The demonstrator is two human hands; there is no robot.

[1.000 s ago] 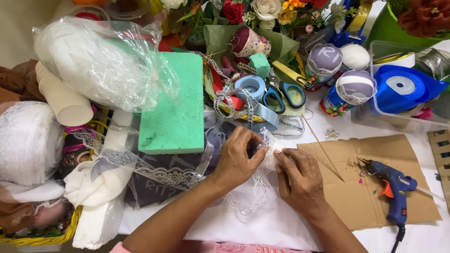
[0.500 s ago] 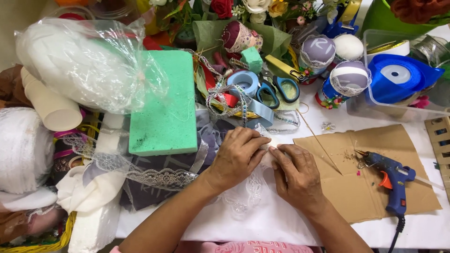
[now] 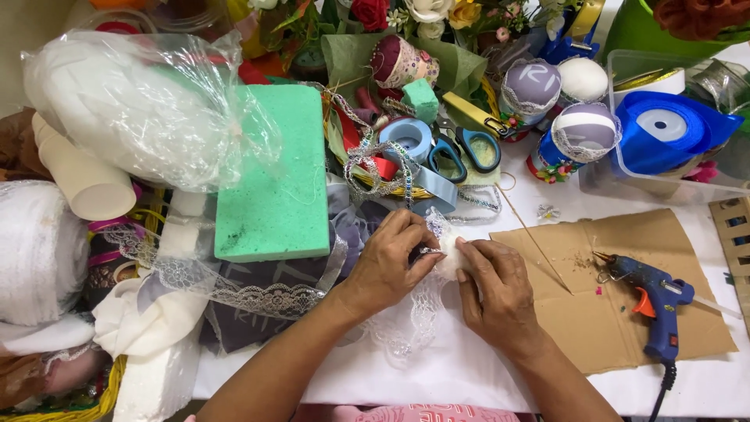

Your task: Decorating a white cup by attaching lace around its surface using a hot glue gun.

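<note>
Head view: at the table's near middle, the left hand (image 3: 388,262) and right hand (image 3: 494,293) meet, fingers pinched together on a small white ball (image 3: 448,254) wrapped in white lace (image 3: 410,316), with green foam block (image 3: 275,176) left and blue glue gun (image 3: 652,301) right.

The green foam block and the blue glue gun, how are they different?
The green foam block is a big flat slab, while the blue glue gun is smaller and pistol-shaped with an orange trigger. The foam block lies among ribbons and lace left of the hands; the glue gun lies on brown cardboard to their right. The glue gun has a cord; the foam block has none. Neither hand touches either one.
</note>
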